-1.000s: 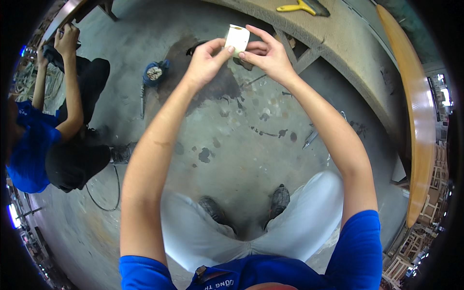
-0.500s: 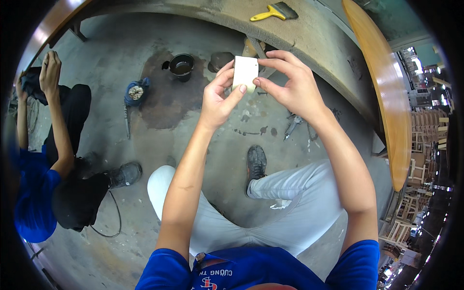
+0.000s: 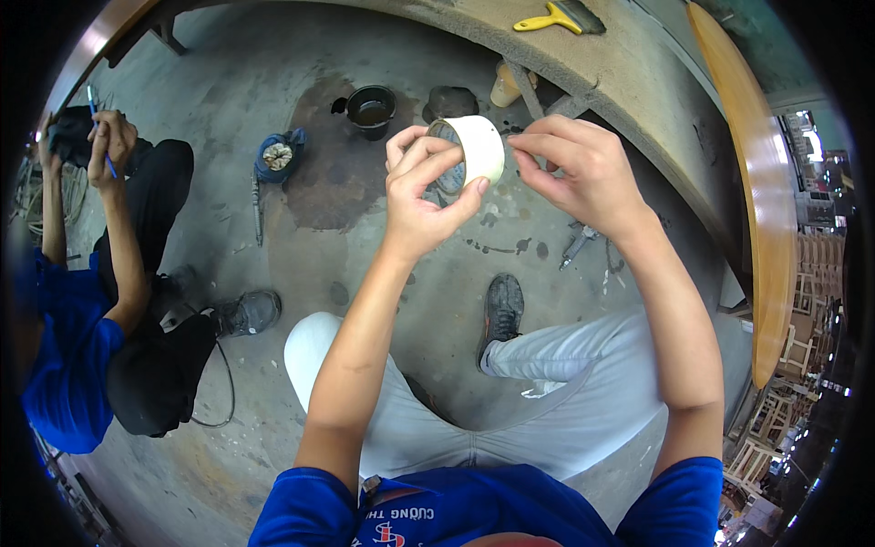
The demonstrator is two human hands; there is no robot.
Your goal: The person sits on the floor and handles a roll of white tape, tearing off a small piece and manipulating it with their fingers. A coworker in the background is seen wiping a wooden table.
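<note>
Tape roll (image 3: 469,150), round and cream white, was up in the air in front of the person, over the grey floor (image 3: 273,82). The left hand (image 3: 424,196) gripped it, with the thumb on the outside band and the fingers curled over the top. The right hand (image 3: 574,169) pinched at the right edge of the roll with its fingertips. The roll was smooth and had a hole in the middle.

Below the hands, the floor was rough concrete with dark wet stains. 1 small black pot (image 3: 371,108) stood on the biggest stain, and a blue round tool (image 3: 278,157) lay just left of it. A yellow scraper (image 3: 547,18) lay on the dusty desk (image 3: 638,82), which bent along the top right. A long orange wood board (image 3: 756,210) leaned past the desk's edge.

On the left, another person in blue sat close by, holding a blue pen (image 3: 100,132). Open floor lay between the 2 people.
</note>
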